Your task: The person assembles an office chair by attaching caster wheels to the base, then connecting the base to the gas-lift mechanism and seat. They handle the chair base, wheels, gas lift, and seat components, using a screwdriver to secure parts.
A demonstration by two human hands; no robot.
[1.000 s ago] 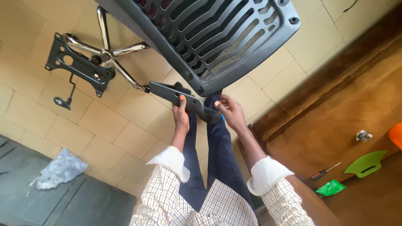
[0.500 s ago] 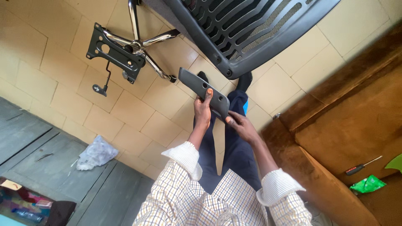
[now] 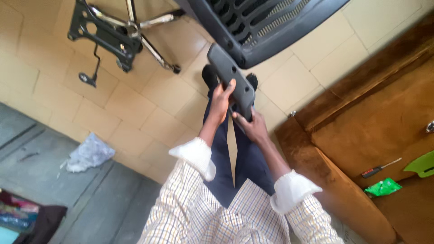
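Grey plastic armrest (image 3: pixel 231 83) held up in front of me

I see a long, dark grey moulded piece with rounded ends and small holes along its face, tilted diagonally, its upper end just beside the rim of the slotted chair back (image 3: pixel 266 27), my left hand (image 3: pixel 221 101) and right hand (image 3: pixel 254 127) gripping its lower half

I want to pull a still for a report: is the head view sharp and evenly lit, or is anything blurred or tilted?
In the head view, daylight is soft and even, with no harsh glare; the left hand, right hand and dark grey armrest are slightly soft, and the screwdriver is small; the whole frame is strongly tilted, and the chair back is cropped at the top edge.
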